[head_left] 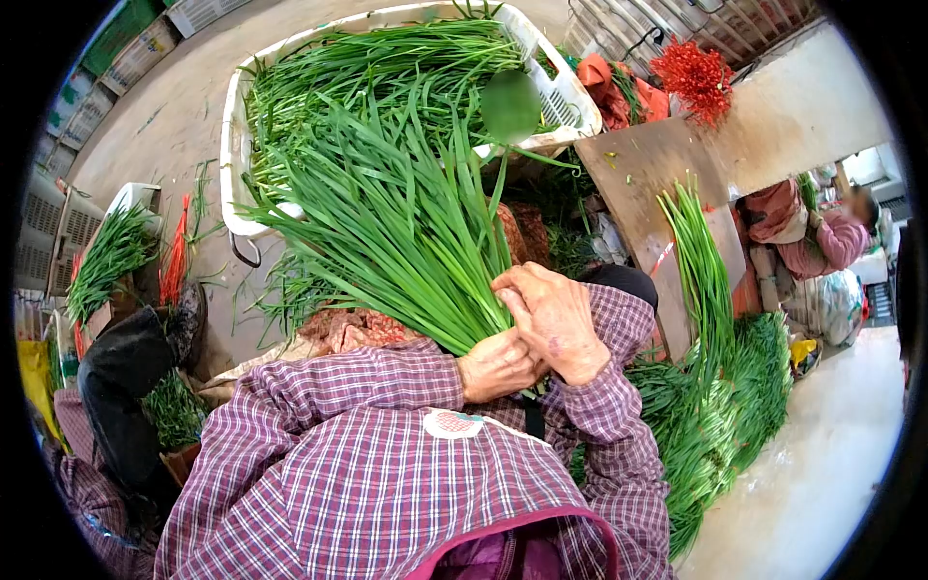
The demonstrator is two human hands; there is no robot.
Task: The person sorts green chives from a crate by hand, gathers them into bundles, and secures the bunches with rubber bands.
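Note:
A large bunch of garlic chives (387, 232) fans out from my hands toward the upper left, its leaf tips hanging over the white crate. My left hand (498, 367) is closed around the bunch near its stem end, close to my chest. Over it lies my right hand (556, 319), its bent fingers pressed against the stems and touching the left hand. The cut ends are mostly hidden behind my hands and sleeves. Just beyond the bunch stands the white plastic crate (232, 174), heaped with more garlic chives (396, 58).
To the right, a brown board (619, 159) bears some chives (701, 271), beside a big chive pile (725, 425). Red ties (691, 77) lie behind it; others (174, 256) hang at left. Co-workers sit at far right (822, 242) and left (126, 396).

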